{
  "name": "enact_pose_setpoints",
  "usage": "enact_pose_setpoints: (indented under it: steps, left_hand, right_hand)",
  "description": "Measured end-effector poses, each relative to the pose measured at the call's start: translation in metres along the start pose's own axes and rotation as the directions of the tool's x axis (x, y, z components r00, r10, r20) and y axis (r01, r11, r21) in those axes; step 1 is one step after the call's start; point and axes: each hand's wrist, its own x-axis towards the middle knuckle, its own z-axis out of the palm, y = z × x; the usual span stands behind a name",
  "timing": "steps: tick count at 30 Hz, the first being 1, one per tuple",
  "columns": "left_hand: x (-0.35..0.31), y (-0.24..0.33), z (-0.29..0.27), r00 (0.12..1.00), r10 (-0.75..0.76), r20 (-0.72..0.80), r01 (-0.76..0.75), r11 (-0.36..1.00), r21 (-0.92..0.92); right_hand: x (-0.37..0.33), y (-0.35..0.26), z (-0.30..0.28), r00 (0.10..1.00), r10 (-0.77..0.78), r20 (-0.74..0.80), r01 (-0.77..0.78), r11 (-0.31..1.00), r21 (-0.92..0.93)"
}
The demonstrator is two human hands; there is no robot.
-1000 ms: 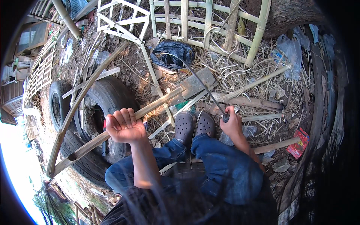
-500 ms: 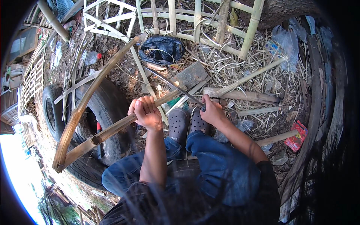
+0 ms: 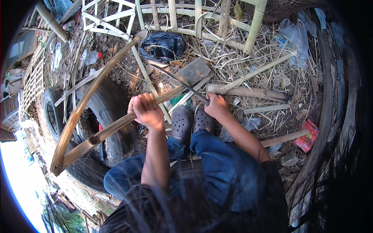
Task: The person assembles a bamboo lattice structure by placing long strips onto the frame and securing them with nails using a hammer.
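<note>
Bamboo strip (image 3: 116, 126), grasped in left hand (image 3: 148, 112), was seemingly propped on grey slab (image 3: 197, 70) for steadiness; right hand (image 3: 217, 107) clenched knife (image 3: 197, 94) by handle.

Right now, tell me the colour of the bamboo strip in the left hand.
The bamboo strip is light brown, head view.

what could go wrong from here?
1. The right hand holds a knife whose blade crosses the bamboo strip in view, near the left hand; a slip could cut that hand.
2. Perforated clogs sit close to the blade; a miss could reach them.
3. The strip folds sharply at lower left; it might spring back.
</note>
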Motion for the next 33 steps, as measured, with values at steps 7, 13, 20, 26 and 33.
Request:
enact_pose_setpoints:
  steps: [7, 13, 20, 26, 33]
  left_hand:
    - [0.002, 0.016, 0.028, 0.993, -0.025, -0.116, 0.026, 1.000, 0.001]
    - [0.009, 0.068, 0.048, 0.993, 0.109, -0.048, -0.116, 0.979, -0.167]
    - [0.002, -0.007, 0.041, 0.982, -0.041, -0.184, 0.059, 0.994, 0.096]
    - [-0.004, 0.013, 0.036, 0.987, -0.002, -0.160, 0.014, 0.997, 0.077]
    - [0.005, 0.072, 0.045, 0.981, 0.157, 0.117, -0.143, 0.982, -0.123]
  right_hand:
    - [-0.013, -0.025, -0.033, 0.999, 0.001, 0.038, -0.001, 1.000, -0.011]
    - [-0.025, -0.063, -0.061, 0.993, -0.120, -0.013, 0.120, 0.986, 0.112]
    - [-0.006, -0.015, -0.007, 0.999, 0.040, 0.008, -0.040, 0.999, 0.022]
    - [-0.016, -0.016, -0.018, 0.999, -0.041, -0.026, 0.039, 0.996, -0.077]
    - [-0.026, -0.056, -0.055, 0.993, -0.105, 0.047, 0.103, 0.993, 0.056]
